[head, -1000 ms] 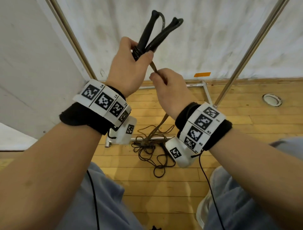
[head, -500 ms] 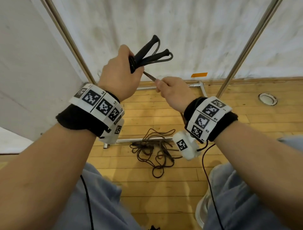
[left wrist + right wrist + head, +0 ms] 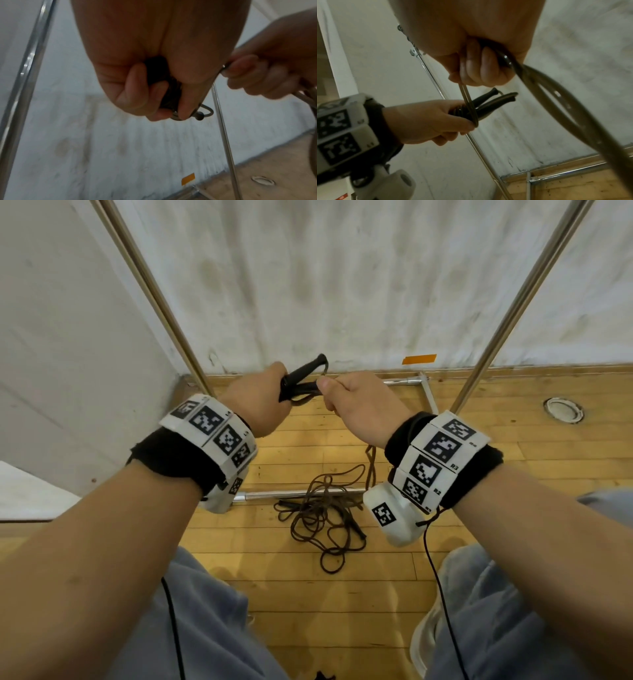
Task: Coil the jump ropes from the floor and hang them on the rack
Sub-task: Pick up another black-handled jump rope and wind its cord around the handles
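Observation:
My left hand [image 3: 270,395] grips the two black handles [image 3: 305,374] of a jump rope together with several turns of brown cord; the handles point away, nearly level. Just to the right, my right hand [image 3: 342,398] pinches the brown cord [image 3: 556,108] close to the handles. In the right wrist view a strand runs from my right hand [image 3: 479,67] round the bundle in my left hand [image 3: 436,119]. The loose cord [image 3: 371,460] hangs below my right wrist to a tangled rope pile [image 3: 322,508] on the wooden floor. The left wrist view shows my fingers [image 3: 137,94] curled round the bundle.
Two slanted metal rack poles [image 3: 164,302] [image 3: 513,302] frame the hands, with the rack's base bar [image 3: 301,493] on the floor by the pile. A white wall lies behind. A round floor fitting [image 3: 563,411] sits at the right; my knees are below.
Both hands have come down from head height to near the wall's foot. The handles tipped from upright to almost level, and my right hand closed in on them with the cord.

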